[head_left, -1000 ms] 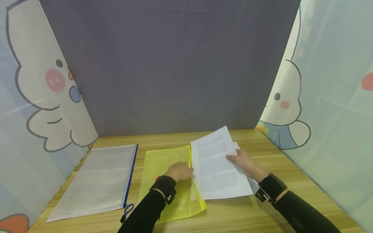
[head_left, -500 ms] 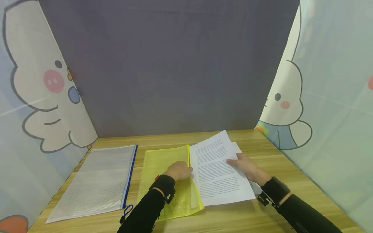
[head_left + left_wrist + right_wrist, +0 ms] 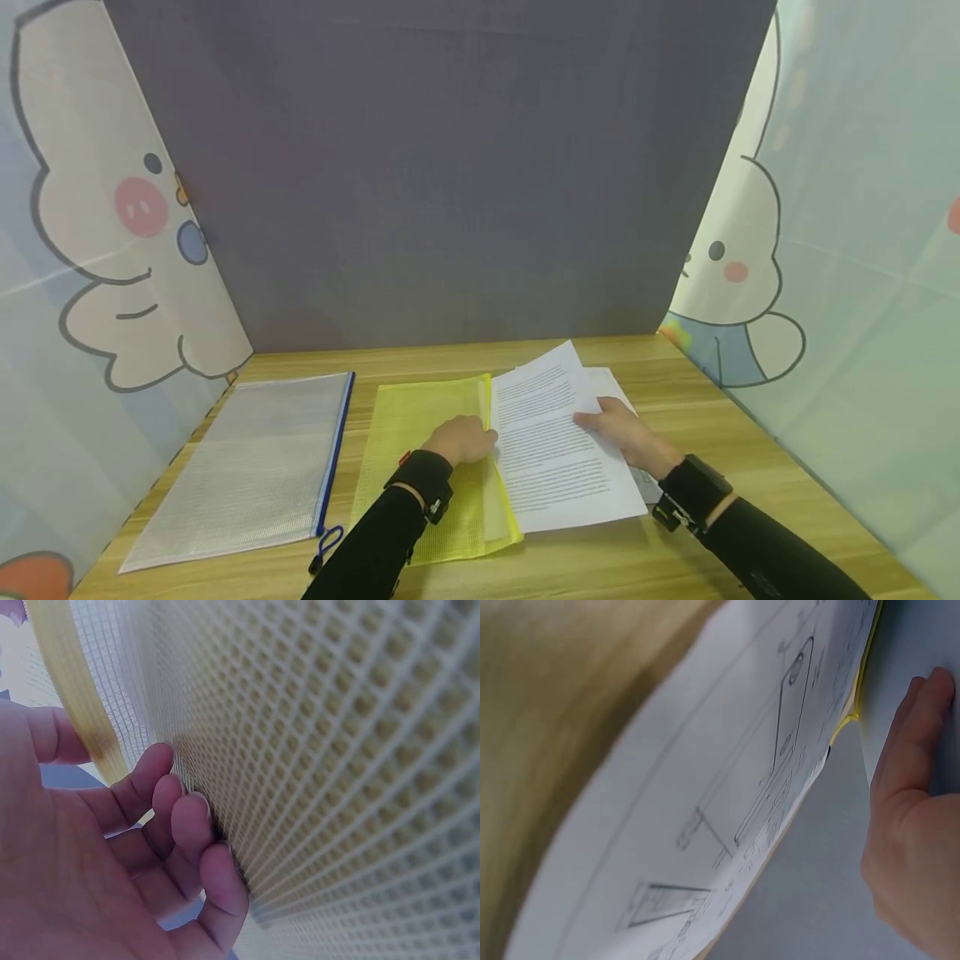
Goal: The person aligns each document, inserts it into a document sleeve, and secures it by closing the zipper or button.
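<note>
My left hand (image 3: 459, 439) pinches the right, open edge of a yellow mesh zip pouch (image 3: 396, 417). In the left wrist view its fingertips press the mesh (image 3: 322, 765), and the thumb reaches past the yellow edge band (image 3: 71, 682). A printed sheet of paper (image 3: 551, 471) is held by my right hand (image 3: 621, 429), thumb on top and the other fingers beneath. Its left edge meets the pouch's opening; how far it reaches inside is hard to tell. Below it lies another sheet (image 3: 609, 383), which shows line drawings (image 3: 705, 772) in the right wrist view.
A clear mesh zip pouch (image 3: 247, 467) with a blue zipper edge lies on the left of the wooden table (image 3: 600, 567). Its blue loop (image 3: 330, 540) rests near my left sleeve. A grey panel (image 3: 450, 183) stands behind, with cartoon-printed curtains (image 3: 862, 250) at both sides.
My right hand and the printed sheet have shifted a little left and down, toward the pouch. More of the lower sheet shows at upper right. My left hand has stayed at the pouch's edge.
</note>
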The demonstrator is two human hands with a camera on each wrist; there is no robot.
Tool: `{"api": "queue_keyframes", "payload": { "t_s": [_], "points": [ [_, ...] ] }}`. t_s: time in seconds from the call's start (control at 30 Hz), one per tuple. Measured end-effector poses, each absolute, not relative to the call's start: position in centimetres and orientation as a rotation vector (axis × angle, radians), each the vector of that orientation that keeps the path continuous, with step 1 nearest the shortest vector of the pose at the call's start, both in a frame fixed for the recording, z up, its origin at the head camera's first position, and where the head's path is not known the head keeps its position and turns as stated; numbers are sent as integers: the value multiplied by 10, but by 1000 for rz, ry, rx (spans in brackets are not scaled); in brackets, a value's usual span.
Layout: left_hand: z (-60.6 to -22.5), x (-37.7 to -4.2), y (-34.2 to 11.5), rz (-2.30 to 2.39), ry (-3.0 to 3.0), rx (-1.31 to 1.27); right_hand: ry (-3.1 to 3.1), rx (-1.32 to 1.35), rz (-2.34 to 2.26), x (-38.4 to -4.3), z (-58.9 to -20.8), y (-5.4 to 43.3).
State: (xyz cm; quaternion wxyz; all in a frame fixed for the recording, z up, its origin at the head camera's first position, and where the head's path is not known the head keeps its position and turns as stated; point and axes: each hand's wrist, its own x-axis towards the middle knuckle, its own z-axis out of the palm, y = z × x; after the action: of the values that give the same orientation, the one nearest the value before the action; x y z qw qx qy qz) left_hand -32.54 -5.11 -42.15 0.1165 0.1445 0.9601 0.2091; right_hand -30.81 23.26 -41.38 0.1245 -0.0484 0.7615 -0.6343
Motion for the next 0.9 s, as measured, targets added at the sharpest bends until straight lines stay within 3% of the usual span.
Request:
{"api": "queue_keyframes", "payload": {
  "t_s": [0.9],
  "points": [
    [-417, -323, -52, 632, 2788, 429, 2170, -150, -1864, -312, -423, 205]
  ]
}}
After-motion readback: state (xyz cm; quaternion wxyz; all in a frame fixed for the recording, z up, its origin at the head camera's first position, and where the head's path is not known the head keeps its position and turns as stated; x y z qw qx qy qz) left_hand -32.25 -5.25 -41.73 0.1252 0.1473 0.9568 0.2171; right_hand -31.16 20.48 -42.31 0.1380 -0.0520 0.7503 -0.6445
